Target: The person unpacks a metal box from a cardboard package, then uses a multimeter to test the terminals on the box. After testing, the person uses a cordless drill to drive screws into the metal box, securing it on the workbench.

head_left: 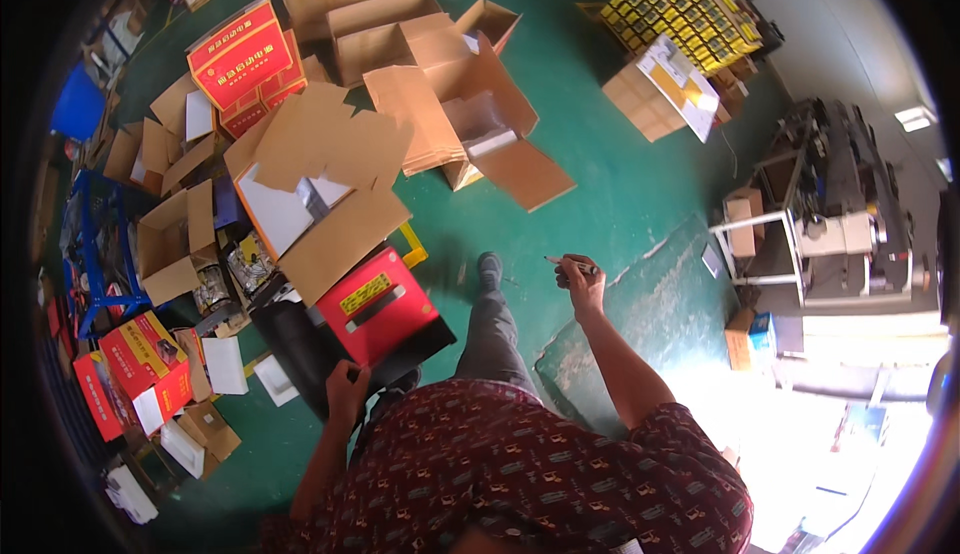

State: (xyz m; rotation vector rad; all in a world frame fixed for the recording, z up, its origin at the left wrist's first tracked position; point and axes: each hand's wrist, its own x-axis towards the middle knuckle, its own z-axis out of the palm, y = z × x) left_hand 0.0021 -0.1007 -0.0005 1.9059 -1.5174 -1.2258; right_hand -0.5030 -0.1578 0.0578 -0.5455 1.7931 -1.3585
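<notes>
Out in front on the right, my right hand (583, 282) is closed around a slim, pen-like tool (556, 261); its thin tip points left. Its exact kind is too small to make out. My left hand (347, 386) is low, near the front corner of a red box (395, 324) with a dark slot and a yellow label. The fingers of that hand are curled, and what they hold, if anything, is hidden. Whether they touch the box I cannot tell. The red box lies on a black surface (290, 339), beside an open cardboard carton (345, 244).
Open brown cartons (425, 129) crowd the floor ahead and left, with red printed boxes (245, 59) among them. A blue rack (95, 254) stands at the left. Right are stacked yellow-and-black packages (680, 14), a carton (645, 99) and a white-framed bench (790, 254). Green floor (590, 179) lies between.
</notes>
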